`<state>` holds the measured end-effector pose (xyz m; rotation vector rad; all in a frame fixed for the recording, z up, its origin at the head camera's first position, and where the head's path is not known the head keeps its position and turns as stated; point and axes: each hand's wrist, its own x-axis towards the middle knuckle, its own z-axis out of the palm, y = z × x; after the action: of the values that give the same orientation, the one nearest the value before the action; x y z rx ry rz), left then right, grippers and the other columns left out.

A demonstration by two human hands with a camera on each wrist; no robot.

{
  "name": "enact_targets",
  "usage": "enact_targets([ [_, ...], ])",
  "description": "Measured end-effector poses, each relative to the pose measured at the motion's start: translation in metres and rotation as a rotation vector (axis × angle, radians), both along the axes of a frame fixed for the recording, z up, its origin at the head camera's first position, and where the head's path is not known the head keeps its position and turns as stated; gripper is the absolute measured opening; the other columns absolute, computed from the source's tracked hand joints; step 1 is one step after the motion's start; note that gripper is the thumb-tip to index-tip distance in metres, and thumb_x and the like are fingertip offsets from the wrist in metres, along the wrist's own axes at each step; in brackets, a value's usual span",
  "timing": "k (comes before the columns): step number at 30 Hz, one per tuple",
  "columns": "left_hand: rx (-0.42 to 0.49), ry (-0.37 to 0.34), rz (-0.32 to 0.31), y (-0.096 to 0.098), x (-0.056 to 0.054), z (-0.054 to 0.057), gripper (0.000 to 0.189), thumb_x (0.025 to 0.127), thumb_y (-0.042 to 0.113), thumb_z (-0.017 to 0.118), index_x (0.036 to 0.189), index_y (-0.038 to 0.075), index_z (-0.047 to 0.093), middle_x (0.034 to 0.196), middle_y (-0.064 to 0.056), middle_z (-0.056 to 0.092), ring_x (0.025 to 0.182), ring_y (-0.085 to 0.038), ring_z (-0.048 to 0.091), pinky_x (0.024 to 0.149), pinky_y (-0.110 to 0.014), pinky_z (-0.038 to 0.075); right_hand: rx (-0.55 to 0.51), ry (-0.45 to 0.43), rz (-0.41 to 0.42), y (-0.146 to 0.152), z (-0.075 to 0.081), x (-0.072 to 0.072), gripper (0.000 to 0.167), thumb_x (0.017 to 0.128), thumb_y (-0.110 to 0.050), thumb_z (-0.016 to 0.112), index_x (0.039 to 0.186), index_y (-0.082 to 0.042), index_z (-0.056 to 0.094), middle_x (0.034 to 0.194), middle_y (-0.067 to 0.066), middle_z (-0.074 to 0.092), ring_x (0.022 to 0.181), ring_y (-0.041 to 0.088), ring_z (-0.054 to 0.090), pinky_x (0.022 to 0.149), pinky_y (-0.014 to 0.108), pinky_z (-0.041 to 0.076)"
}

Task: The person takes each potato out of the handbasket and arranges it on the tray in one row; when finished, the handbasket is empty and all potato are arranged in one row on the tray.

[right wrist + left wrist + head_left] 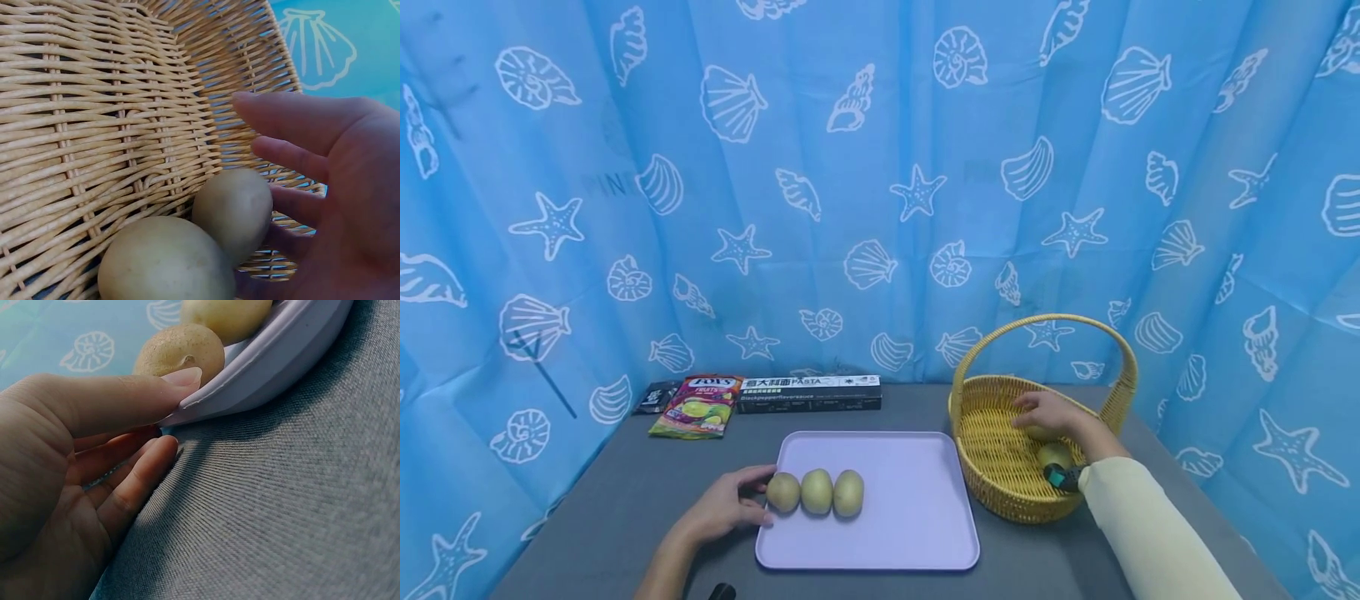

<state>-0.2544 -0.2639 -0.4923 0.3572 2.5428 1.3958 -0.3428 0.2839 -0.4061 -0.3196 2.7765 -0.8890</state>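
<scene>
Three oval, tan-green, potato-like pieces (817, 492) lie in a row at the left side of a pale lilac tray (917, 500). My left hand (726, 502) is at the tray's left edge, its thumb right at the rim (250, 381) beside the leftmost tan piece (181, 350); the other fingers lie outside the tray. Inside a yellow wicker basket (1000, 500), my right hand (1048, 414) has its thumb stretched out and fingers spread. Its fingers reach behind a smaller oval piece (234, 209), partly hidden there. A larger oval piece (162, 262) sits against that one.
The basket's tall handle (1045, 318) arches over my right hand. Behind the tray lie a black and white pasta box (808, 396), a colourful fruit candy bag (696, 408) and a small black packet (657, 397). A blue shell-patterned curtain (880, 208) hangs behind the grey table.
</scene>
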Motion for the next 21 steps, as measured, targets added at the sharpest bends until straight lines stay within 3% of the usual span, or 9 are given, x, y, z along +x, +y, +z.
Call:
enact_targets([
  [4, -0.004, -0.009, 0.006, 0.001, 0.000, 0.001, 0.084, 0.070, 0.027, 0.086, 0.141, 0.001, 0.048, 0.130, -0.019, 0.055, 0.103, -0.026, 0.060, 0.082, -0.040, 0.055, 0.010, -0.009, 0.004, 0.000, -0.006, 0.001, 0.047, 0.087, -0.015, 0.069, 0.126, 0.009, 0.056, 0.127, 0.030, 0.053, 0.111, 0.045, 0.053, 0.090, 0.054, 0.047],
  [10, 0.008, -0.011, -0.011, 0.001, 0.000, 0.001, 0.085, 0.071, 0.027, 0.086, 0.141, -0.001, 0.046, 0.131, -0.021, 0.054, 0.100, -0.025, 0.062, 0.082, -0.040, 0.055, 0.041, 0.001, -0.026, 0.001, -0.012, 0.000, 0.043, 0.080, -0.007, 0.072, 0.121, 0.003, 0.062, 0.116, 0.022, 0.059, 0.082, 0.024, 0.056, 0.070, 0.038, 0.050],
  [16, 0.016, -0.010, -0.015, 0.002, 0.001, 0.001, 0.086, 0.071, 0.026, 0.086, 0.142, -0.001, 0.046, 0.131, -0.022, 0.053, 0.099, -0.025, 0.063, 0.082, -0.040, 0.055, 0.017, 0.019, -0.017, 0.001, -0.007, 0.000, 0.048, 0.075, -0.002, 0.074, 0.121, 0.003, 0.059, 0.106, 0.018, 0.058, 0.078, 0.025, 0.055, 0.062, 0.035, 0.049],
  [21, 0.013, -0.009, -0.006, 0.000, 0.002, 0.001, 0.086, 0.071, 0.026, 0.086, 0.142, -0.001, 0.046, 0.133, -0.022, 0.052, 0.102, -0.027, 0.062, 0.083, -0.040, 0.055, -0.016, 0.039, -0.012, -0.004, 0.002, 0.002, 0.061, 0.067, 0.005, 0.074, 0.125, 0.000, 0.057, 0.112, 0.022, 0.055, 0.082, 0.028, 0.053, 0.063, 0.036, 0.048],
])
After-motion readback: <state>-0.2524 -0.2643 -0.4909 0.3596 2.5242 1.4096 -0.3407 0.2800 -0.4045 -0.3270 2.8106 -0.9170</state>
